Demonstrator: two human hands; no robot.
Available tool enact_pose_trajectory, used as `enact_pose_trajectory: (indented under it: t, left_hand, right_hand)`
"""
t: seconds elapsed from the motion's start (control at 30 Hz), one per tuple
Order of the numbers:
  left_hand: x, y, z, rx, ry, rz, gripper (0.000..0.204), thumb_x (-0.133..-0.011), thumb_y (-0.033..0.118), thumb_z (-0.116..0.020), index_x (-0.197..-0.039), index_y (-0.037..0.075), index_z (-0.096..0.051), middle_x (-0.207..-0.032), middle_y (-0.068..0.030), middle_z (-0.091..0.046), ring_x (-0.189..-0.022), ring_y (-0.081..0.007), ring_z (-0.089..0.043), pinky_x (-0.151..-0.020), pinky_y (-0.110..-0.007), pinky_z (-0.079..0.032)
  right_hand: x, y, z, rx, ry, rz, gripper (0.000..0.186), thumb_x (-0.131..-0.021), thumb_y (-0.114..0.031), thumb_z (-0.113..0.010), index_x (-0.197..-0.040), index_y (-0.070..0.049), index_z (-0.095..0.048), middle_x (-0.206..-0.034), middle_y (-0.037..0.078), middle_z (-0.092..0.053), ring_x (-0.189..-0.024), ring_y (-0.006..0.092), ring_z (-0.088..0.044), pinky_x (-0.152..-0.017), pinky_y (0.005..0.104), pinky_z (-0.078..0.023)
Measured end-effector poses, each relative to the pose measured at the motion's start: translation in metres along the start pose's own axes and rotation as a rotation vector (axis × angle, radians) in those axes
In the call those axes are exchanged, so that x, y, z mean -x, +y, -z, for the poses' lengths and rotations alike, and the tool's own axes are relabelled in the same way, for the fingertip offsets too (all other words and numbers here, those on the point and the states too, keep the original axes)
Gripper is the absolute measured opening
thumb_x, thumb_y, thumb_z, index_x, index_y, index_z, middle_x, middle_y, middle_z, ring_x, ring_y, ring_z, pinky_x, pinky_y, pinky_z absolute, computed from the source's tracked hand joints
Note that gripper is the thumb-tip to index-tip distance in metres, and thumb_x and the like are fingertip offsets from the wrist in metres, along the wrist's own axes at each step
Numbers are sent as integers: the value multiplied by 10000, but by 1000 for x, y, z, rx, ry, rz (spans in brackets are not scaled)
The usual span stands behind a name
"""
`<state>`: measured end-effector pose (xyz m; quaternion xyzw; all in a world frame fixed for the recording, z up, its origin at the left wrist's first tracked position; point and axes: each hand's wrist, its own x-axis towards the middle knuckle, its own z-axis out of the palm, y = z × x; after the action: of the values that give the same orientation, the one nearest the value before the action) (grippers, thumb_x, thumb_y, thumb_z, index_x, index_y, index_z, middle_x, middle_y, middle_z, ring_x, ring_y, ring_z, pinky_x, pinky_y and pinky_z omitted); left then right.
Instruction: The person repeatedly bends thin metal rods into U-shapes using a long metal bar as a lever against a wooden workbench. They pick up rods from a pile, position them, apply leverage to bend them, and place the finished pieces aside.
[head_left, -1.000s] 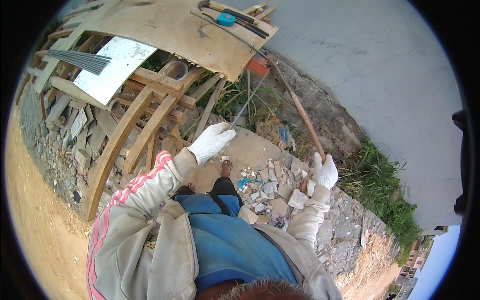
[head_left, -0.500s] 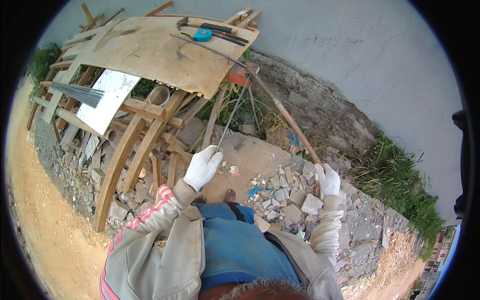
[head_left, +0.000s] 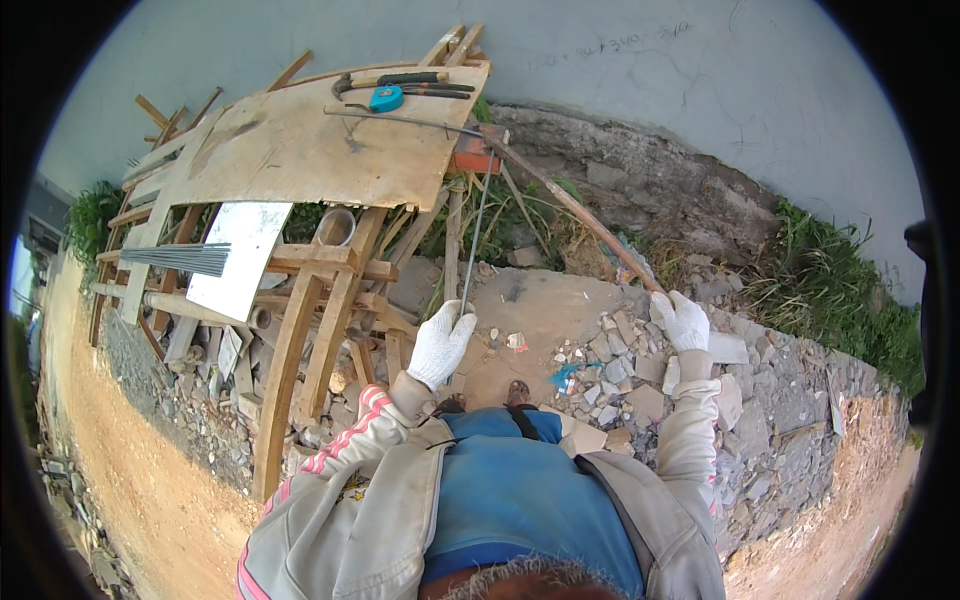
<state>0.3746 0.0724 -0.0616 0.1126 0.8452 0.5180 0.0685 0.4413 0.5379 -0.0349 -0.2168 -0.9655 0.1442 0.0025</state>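
Observation:
My left hand [head_left: 442,344], in a white knit glove, is closed around the lower end of a thin dark steel rod [head_left: 477,230]. This rod runs up to a red-orange block [head_left: 476,160] at the board's right corner. From there a rod section lies leftward over the plywood board [head_left: 300,150], seemingly the same rod, bent. My right hand [head_left: 682,321], also gloved, grips the near end of a long rusty bar [head_left: 575,212]. The bar's far end meets the rod at the block. Both hands are apart, in front of my body.
On the board lie a claw hammer [head_left: 390,80], a teal tape measure [head_left: 386,98] and a black-handled tool [head_left: 437,91]. A bundle of steel rods [head_left: 175,258] rests across a white sheet [head_left: 235,262] at left. Wooden beams [head_left: 288,385], broken rubble [head_left: 640,385] and a grey wall [head_left: 640,80] surround me.
The whole view has turned and shifted, so the board sits more level and my hands appear farther right. Both hands keep their hold; rod and bar look little changed relative to each other.

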Motion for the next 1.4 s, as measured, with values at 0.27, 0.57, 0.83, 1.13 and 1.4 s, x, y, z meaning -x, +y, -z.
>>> enact_pose_trajectory:
  t: [0.27, 0.57, 0.83, 1.13, 1.4]
  left_hand:
    - [33, -36, 27, 12, -89, -31, 350, -1076, 296, -608, -1297, 27, -651, -1067, -280, -730, -1041, -495, -697, -883, -490, -566]
    - [-4, -47, 149, -106, -197, -155, 413, -1062, 321, -599, -1251, -35, -688, -1053, -283, -741, -1038, -464, -716, -880, -466, -562]
    - [-15, -62, 157, -89, -253, -181, 414, -1048, 321, -597, -1225, -41, -691, -1066, -314, -727, -1072, -481, -696, -911, -487, -550]
    - [-39, -83, 199, -176, -239, -281, 452, -1034, 325, -615, -1284, -41, -706, -1092, -287, -751, -1081, -428, -723, -934, -444, -555]
    - [-28, -80, 179, -17, -289, -160, 375, -1069, 274, -614, -1285, -19, -702, -901, -115, -711, -754, -154, -630, -729, -335, -536]
  right_hand:
    - [21, -28, 31, 118, 89, -18, 685, -985, -747, -541, -1013, -93, -742, -949, 233, -751, -953, 462, -717, -818, 567, -535]
    - [110, -93, -21, 114, 121, -210, 789, -994, -806, -448, -1173, -113, -780, -1085, 262, -764, -1073, 455, -719, -917, 567, -548]
    - [131, -123, -17, -3, 169, -195, 741, -1001, -771, -473, -1226, -138, -785, -1129, 215, -773, -1096, 443, -717, -937, 552, -550]
    - [167, -166, -61, 44, 253, -286, 750, -1009, -773, -455, -1087, -99, -774, -1054, 247, -768, -1054, 457, -720, -910, 563, -550]
    - [151, -151, -46, 82, 175, -293, 664, -958, -729, -587, -1074, -102, -772, -1027, 231, -771, -1005, 445, -731, -861, 557, -558]
